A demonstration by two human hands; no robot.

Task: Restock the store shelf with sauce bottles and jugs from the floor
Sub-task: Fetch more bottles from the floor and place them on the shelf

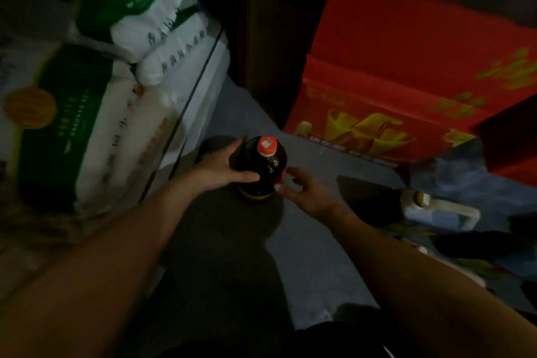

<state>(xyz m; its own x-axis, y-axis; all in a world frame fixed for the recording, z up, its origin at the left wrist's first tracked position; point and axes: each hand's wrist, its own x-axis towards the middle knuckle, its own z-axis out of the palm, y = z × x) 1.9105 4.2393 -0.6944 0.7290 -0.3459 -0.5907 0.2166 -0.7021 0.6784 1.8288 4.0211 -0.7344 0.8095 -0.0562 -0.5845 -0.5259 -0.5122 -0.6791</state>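
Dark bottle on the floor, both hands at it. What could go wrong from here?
1. Only the left hand wraps the dark sauce bottle; the right hand just touches its side with loose fingers, so a lift now might slip or tip.
2. The scene is dim and blurred, so grip placement is hard to judge.
3. The pale jug sits close by the right forearm; a swing could knock it.

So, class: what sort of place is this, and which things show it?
Probably a shop stockroom or aisle floor: stacked sacks, a red carton, and a dark bottle held by the left hand.
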